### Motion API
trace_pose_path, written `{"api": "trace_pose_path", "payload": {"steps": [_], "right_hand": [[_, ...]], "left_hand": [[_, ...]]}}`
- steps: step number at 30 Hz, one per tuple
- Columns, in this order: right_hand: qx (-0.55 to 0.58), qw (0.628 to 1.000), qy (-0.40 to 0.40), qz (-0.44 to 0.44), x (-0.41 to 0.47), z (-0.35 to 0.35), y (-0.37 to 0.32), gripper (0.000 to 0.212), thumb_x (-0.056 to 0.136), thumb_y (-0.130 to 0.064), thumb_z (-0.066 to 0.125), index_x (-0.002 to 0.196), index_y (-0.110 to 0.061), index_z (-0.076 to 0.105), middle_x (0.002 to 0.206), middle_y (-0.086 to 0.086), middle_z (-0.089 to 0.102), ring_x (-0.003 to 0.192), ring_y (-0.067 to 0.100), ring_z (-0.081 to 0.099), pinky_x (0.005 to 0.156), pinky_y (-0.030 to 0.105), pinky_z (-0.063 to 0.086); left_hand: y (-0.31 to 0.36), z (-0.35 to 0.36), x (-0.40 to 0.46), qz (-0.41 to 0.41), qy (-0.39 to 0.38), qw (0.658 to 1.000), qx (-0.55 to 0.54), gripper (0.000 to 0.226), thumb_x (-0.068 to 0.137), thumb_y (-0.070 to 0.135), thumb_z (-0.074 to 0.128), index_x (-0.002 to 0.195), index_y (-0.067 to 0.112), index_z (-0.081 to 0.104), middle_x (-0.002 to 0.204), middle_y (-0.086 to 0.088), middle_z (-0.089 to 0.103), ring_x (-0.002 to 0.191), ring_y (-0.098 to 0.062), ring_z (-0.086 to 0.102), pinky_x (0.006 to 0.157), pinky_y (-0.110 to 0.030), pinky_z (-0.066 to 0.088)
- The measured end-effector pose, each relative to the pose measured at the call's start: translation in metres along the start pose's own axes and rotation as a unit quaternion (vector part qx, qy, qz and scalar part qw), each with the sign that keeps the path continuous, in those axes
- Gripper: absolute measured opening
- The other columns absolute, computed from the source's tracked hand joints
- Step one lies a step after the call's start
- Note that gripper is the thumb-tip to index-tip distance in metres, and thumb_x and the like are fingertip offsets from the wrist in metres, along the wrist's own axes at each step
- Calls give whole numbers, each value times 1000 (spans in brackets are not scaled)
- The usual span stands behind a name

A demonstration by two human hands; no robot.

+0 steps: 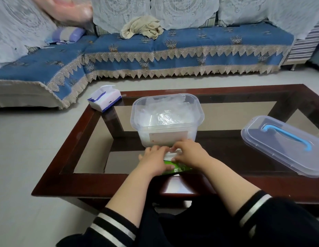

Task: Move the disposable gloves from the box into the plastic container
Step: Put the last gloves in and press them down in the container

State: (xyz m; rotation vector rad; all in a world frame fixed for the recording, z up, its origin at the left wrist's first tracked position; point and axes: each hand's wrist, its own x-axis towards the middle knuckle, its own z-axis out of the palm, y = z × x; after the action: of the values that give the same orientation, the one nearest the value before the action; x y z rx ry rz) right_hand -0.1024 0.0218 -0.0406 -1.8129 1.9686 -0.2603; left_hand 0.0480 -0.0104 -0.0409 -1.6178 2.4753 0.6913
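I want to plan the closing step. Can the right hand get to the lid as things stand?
Probably yes. The lid lies flat on the table's right side with nothing over it, on the same side as the right hand. That hand is now busy at the green box.

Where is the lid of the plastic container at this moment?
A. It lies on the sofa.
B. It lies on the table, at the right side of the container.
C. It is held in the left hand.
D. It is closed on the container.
B: the lid, with its blue handle, lies on the table right of the open plastic container.
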Motion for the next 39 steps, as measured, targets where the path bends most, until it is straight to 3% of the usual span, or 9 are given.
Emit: {"api": "trace_pose_path", "payload": {"steps": [4, 10, 17, 20, 22, 25, 29, 33, 39], "right_hand": [[42, 998, 49, 18, 2, -1, 2, 6, 83, -32, 68, 84, -27, 66, 96, -6, 62, 98, 17, 58, 73, 26, 38], [83, 988, 130, -12, -3, -2, -4, 17, 94, -30, 55, 93, -15, 63, 90, 2, 67, 86, 24, 59, 70, 34, 43], [409, 819, 388, -102, -28, -18, -9, 20, 96, -11, 54, 86, -28, 56, 82, -5, 63, 78, 6, 61, 74, 16, 45], [438, 806, 383, -108, -30, -17, -7, 20, 96, -10, 55, 90, -29, 58, 88, 3, 65, 81, 12, 63, 78, 23, 49], [433, 808, 381, -118, -28, -16, -5, 20, 96, -10, 56, 91, -29, 59, 91, 6, 64, 81, 15, 63, 78, 26, 50], [422, 815, 377, -126, -25, -14, -4, 20, 94, -11, 56, 91, -31, 58, 95, 1, 61, 81, 21, 64, 77, 32, 54], [406, 825, 366, -142, -24, -13, -4, 24, 92, -9, 57, 88, -33, 57, 97, -8, 56, 75, 11, 62, 74, 47, 54], [405, 826, 363, -150, -24, -16, -4, 24, 90, -11, 59, 86, -35, 58, 96, -16, 54, 75, 9, 60, 72, 48, 54], [448, 817, 351, -92, -29, -19, 0, 37, 85, -19, 71, 105, -45, 53, 108, -11, 59, 82, 20, 61, 80, 32, 51]], "left_hand": [[-7, 4, 4, -11, -4, 999, -41, 68, 81, 48, 70, 140, 45, 36, 144, 8, 34, 134, -22, 25, 108, -47, 25], [-11, 6, 6, -19, 3, 996, -85, 70, 80, 43, 74, 140, 41, 39, 145, 9, 34, 137, -20, 23, 107, -44, 27], [-10, 1, -1, -19, 18, 998, -64, 58, 79, 46, 72, 132, 43, 49, 140, 9, 44, 136, -19, 31, 115, -52, 14], [-10, -10, -7, -20, 183, 980, -74, 20, 89, 37, 61, 108, 32, 68, 117, 5, 65, 118, -23, 53, 103, -41, 34], [-7, -22, -16, -9, 314, 923, -224, 20, 98, 26, 49, 94, 25, 68, 97, 5, 70, 99, -23, 61, 86, -35, 45], [5, -41, -28, 65, 293, 840, -452, 37, 99, 51, 33, 100, 26, 59, 86, 9, 70, 92, -10, 63, 81, -25, 45], [22, -56, -30, 134, 182, 867, -443, 70, 68, 88, 34, 110, 35, 50, 90, 7, 73, 91, 3, 62, 79, -16, 45], [37, -73, -22, 118, 182, 908, -359, 26, 87, 39, 67, 109, 32, 55, 80, 6, 66, 70, 2, 58, 66, -15, 41], [45, -99, -11, 200, 108, 908, -353, 27, 94, -1, 51, 93, 21, 66, 90, 8, 73, 65, -8, 58, 61, -19, 47]]}}
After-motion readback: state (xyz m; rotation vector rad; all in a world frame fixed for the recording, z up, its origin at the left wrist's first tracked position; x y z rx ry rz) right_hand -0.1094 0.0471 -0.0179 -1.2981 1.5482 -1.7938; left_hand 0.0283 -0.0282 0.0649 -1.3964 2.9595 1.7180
